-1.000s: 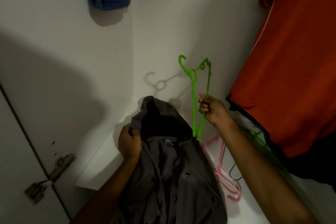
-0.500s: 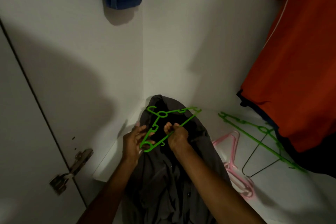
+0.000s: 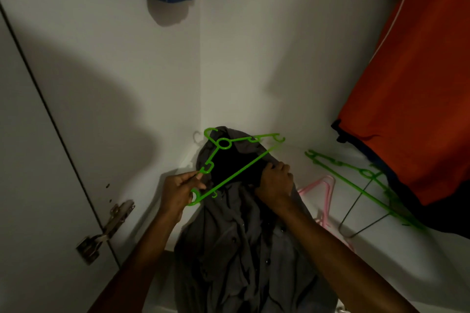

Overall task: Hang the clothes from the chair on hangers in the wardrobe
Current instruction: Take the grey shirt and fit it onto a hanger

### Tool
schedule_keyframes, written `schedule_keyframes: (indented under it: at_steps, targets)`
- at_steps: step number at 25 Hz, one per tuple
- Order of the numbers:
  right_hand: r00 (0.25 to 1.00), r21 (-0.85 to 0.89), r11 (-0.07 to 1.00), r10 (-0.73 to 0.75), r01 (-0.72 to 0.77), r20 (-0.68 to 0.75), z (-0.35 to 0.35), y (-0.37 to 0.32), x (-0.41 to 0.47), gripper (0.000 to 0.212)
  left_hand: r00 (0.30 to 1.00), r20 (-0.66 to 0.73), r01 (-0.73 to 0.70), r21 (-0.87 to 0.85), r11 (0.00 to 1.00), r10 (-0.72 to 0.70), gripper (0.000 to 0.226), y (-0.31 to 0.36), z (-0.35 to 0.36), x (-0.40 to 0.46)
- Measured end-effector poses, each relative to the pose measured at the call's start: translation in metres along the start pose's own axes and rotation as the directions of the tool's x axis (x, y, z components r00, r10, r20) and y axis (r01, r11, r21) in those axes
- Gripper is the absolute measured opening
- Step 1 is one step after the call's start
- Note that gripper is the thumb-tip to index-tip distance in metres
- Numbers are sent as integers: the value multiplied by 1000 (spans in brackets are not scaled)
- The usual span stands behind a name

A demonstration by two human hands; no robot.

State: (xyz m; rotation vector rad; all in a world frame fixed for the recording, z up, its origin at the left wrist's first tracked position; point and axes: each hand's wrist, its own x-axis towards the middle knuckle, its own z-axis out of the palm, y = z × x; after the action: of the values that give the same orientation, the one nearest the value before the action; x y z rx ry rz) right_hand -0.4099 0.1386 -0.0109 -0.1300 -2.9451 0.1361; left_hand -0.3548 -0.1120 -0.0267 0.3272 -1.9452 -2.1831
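Presently: left hand (image 3: 178,192) pinches bright green plastic hanger (image 3: 230,164), angled for feeding into collar | right hand (image 3: 276,183) clutches dark grey button-up shirt (image 3: 236,244), holding neck open.

White wardrobe shelf (image 3: 396,269), running from the back corner toward the right foreground. On it: one grey buttoned shirt (image 3: 236,249), crumpled, its collar end toward the corner and its lower part hanging past the front edge; one pink hanger (image 3: 326,198), lying flat just beside the shirt; one green hanger (image 3: 356,180), flat, further right; one dark wire hanger (image 3: 356,213), apparently lying partly under the green one.
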Motion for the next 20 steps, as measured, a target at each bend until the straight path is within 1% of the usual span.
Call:
schedule_keyframes:
  at_steps: [1, 3, 4, 5, 6, 7, 8, 9, 10, 11, 12, 14, 15, 17, 19, 20]
  targets:
    - [1000, -13, 1000, 28, -28, -1, -3, 5, 1, 69, 1000, -10, -15, 17, 1000, 15, 19, -2, -5, 0]
    - [999, -9, 999, 35, -35, 13, -8, 17, 7, 48, 999, -23, -47, 25, 999, 48, 24, 1, -13, -7]
    - [999, 40, 998, 52, -52, 10, -12, 21, 7, 41, 998, -21, -55, 26, 998, 56, 26, 5, -17, -9]
    - [994, 136, 985, 107, -106, 0, -15, 28, 11, 40, 998, -10, -61, 37, 997, 61, 28, 7, -22, -8]
    - [977, 291, 934, 212, -207, 14, -21, 35, 15, 42, 997, 5, -71, 57, 996, 71, 28, 8, -25, -7]
    - [951, 485, 825, 307, -290, 46, -24, 45, 24, 43, 996, 23, -90, 78, 993, 88, 25, 10, -29, -5]
    - [917, 639, 676, 378, -366, 125, -27, 56, 34, 43, 993, 42, -112, 96, 989, 108, 20, 12, -32, -5]
    - [892, 748, 529, 412, -401, 187, -25, 68, 45, 39, 990, 62, -136, 109, 985, 130, 16, 14, -36, -5]
    - [875, 808, 414, 421, -419, 238, -22, 77, 53, 32, 986, 81, -155, 124, 980, 146, 14, 17, -40, -6]
    - [860, 847, 312, 426, -432, 282, -22, 87, 60, 20, 982, 102, -169, 132, 977, 157, 13, 21, -44, -8]
    - [850, 862, 266, 440, -432, 291, -22, 90, 61, 9, 980, 123, -175, 133, 975, 159, 13, 23, -47, -10]
    - [847, 882, 206, 436, -424, 305, -25, 92, 56, 13, 973, 168, -179, 133, 975, 156, 14, 26, -48, -12]
    - [847, 879, 214, 436, -425, 304, -23, 93, 55, 15, 971, 182, -179, 139, 974, 153, 14, 26, -46, -14]
    - [858, 834, 338, 435, -437, 273, -9, 101, 62, 18, 969, 191, -190, 164, 968, 158, 14, 25, -41, -17]
    - [868, 878, 291, 441, -379, 229, 12, 111, 75, 19, 963, 200, -224, 209, 952, 182, 13, 23, -42, -19]
    - [870, 882, 324, 462, -344, 170, 30, 120, 87, 16, 957, 210, -245, 218, 945, 200, 13, 22, -44, -19]
